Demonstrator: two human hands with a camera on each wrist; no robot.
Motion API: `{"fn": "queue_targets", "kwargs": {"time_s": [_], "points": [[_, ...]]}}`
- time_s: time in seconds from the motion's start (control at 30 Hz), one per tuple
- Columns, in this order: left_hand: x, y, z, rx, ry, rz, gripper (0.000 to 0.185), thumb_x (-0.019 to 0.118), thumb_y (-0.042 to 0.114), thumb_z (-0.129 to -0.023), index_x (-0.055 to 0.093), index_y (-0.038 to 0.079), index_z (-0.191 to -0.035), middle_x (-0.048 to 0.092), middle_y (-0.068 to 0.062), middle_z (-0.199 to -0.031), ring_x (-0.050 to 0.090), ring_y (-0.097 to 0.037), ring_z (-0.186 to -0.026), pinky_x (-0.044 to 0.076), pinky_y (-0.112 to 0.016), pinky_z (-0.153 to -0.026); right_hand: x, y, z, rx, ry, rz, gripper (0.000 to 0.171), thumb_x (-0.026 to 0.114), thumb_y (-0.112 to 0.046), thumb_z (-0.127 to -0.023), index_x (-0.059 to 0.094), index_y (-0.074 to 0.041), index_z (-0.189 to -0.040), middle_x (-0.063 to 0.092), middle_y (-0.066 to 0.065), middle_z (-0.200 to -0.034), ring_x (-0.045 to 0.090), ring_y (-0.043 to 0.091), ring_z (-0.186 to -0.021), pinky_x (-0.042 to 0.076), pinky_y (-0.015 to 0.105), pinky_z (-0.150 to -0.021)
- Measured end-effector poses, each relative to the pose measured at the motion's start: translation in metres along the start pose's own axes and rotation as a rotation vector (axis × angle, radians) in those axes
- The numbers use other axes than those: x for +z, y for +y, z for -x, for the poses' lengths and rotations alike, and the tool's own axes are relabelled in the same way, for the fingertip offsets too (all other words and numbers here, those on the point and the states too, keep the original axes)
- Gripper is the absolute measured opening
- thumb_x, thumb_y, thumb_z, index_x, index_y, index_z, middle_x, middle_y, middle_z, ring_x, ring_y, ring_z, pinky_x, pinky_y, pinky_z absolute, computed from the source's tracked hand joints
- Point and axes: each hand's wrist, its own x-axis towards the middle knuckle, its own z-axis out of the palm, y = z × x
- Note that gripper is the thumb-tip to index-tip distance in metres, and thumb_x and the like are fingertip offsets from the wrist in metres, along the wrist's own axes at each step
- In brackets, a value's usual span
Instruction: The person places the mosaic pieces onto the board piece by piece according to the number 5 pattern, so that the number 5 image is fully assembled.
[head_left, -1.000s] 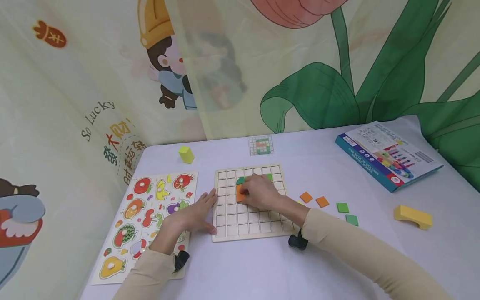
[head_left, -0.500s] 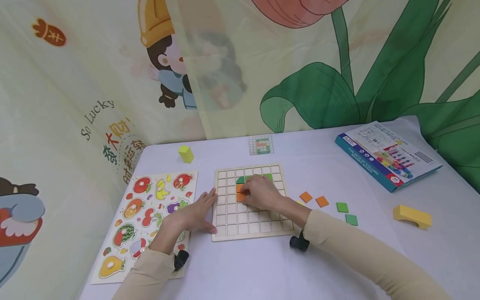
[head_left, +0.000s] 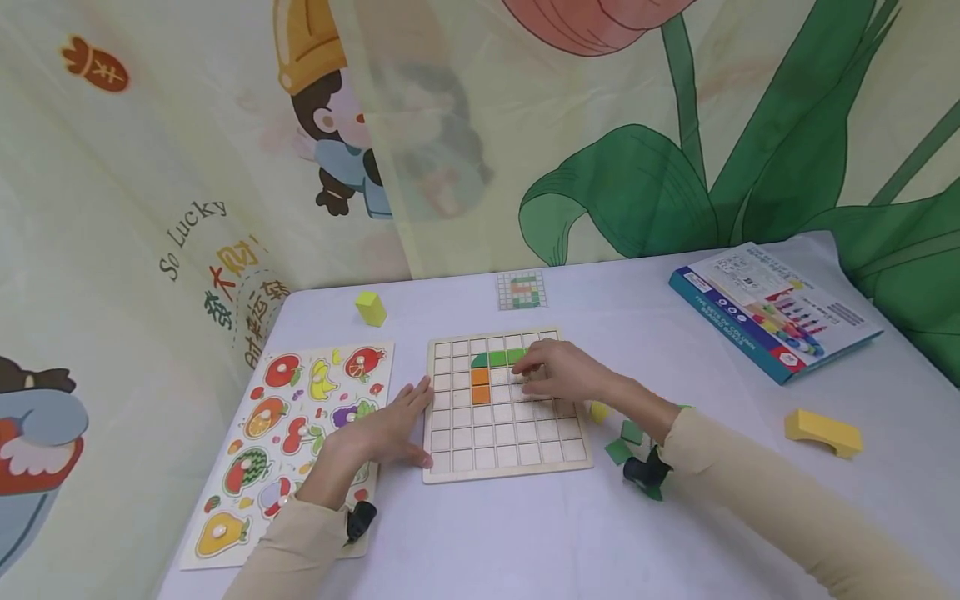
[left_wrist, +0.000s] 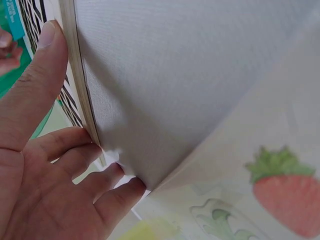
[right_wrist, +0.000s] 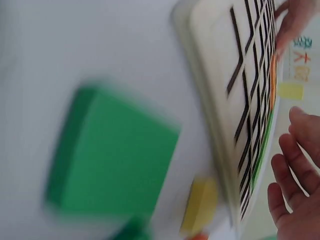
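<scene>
A wooden grid board point(head_left: 461, 439) lies on the table. Two orange square tiles point(head_left: 480, 395) sit in its cells, below a row of green tiles point(head_left: 497, 358) with a rounded dark green one at its left end. My left hand point(head_left: 386, 431) rests against the board's left edge with fingers spread; the left wrist view shows thumb and fingers point(left_wrist: 75, 155) touching that edge. Over the board's upper right part is my right hand point(head_left: 567, 372), covering some cells. In the right wrist view its fingers point(right_wrist: 287, 172) are slightly bent and apart, with nothing between them.
Loose green tiles point(head_left: 618, 452) and a yellow piece point(head_left: 599, 412) lie right of the board. A fruit puzzle point(head_left: 258, 454) is at left, a pattern card point(head_left: 522, 291) and yellow-green block point(head_left: 371, 308) behind. Farther right are a yellow arch block point(head_left: 823, 432) and a box point(head_left: 776, 308).
My right hand has let go of the orange tile and moved right, uncovering both orange tiles and part of the green row. My left hand has stayed at the board's edge.
</scene>
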Motion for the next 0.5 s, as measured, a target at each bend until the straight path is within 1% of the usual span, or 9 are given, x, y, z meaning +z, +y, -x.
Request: {"fn": "queue_targets", "kwargs": {"time_s": [0.13, 0.23, 0.3, 0.43, 0.5], "points": [[0.001, -0.001, -0.001, -0.002, 0.001, -0.006, 0.099, 0.081, 0.023, -0.077, 0.022, 0.006, -0.154, 0.006, -0.008, -0.165, 0.007, -0.034, -0.152, 0.025, -0.053, -0.119, -0.016, 0.027, 0.017, 0.108, -0.039, -0.065, 0.028, 0.074, -0.02, -0.086, 0.072, -0.014, -0.113, 0.067, 0.0, -0.107, 0.057, 0.016, -0.096, 0.05, 0.032, -0.087], [0.001, -0.002, -0.001, -0.001, 0.0, -0.008, 0.099, 0.081, 0.023, -0.077, 0.022, 0.006, -0.154, 0.006, -0.009, -0.165, 0.007, -0.034, -0.151, 0.024, -0.053, -0.119, -0.025, 0.046, 0.031, 0.182, -0.066, -0.074, 0.03, 0.073, -0.021, -0.086, 0.07, -0.016, -0.116, 0.067, 0.0, -0.112, 0.058, 0.018, -0.1, 0.053, 0.036, -0.091], [0.001, -0.002, -0.001, 0.001, 0.0, -0.007, 0.099, 0.081, 0.023, -0.077, 0.022, 0.005, -0.154, 0.006, -0.009, -0.165, 0.007, -0.034, -0.151, 0.024, -0.053, -0.119, -0.029, 0.056, 0.04, 0.224, -0.083, -0.068, 0.032, 0.073, -0.022, -0.086, 0.069, -0.017, -0.118, 0.067, 0.001, -0.115, 0.059, 0.019, -0.104, 0.053, 0.039, -0.095], [0.0, -0.001, -0.001, 0.009, -0.001, -0.004, 0.099, 0.081, 0.023, -0.077, 0.022, 0.005, -0.154, 0.006, -0.01, -0.165, 0.007, -0.035, -0.151, 0.024, -0.053, -0.119, -0.036, 0.073, 0.058, 0.245, -0.102, -0.057, 0.036, 0.074, -0.024, -0.085, 0.068, -0.016, -0.12, 0.066, 0.003, -0.118, 0.059, 0.023, -0.113, 0.05, 0.047, -0.1], [0.0, -0.001, -0.001, 0.009, 0.0, -0.001, 0.099, 0.081, 0.022, -0.078, 0.021, 0.005, -0.154, 0.005, -0.01, -0.165, 0.007, -0.035, -0.151, 0.023, -0.053, -0.119, -0.04, 0.077, 0.064, 0.256, -0.105, -0.059, 0.035, 0.074, -0.023, -0.085, 0.069, -0.017, -0.119, 0.065, 0.002, -0.117, 0.058, 0.024, -0.113, 0.049, 0.048, -0.101]]}}
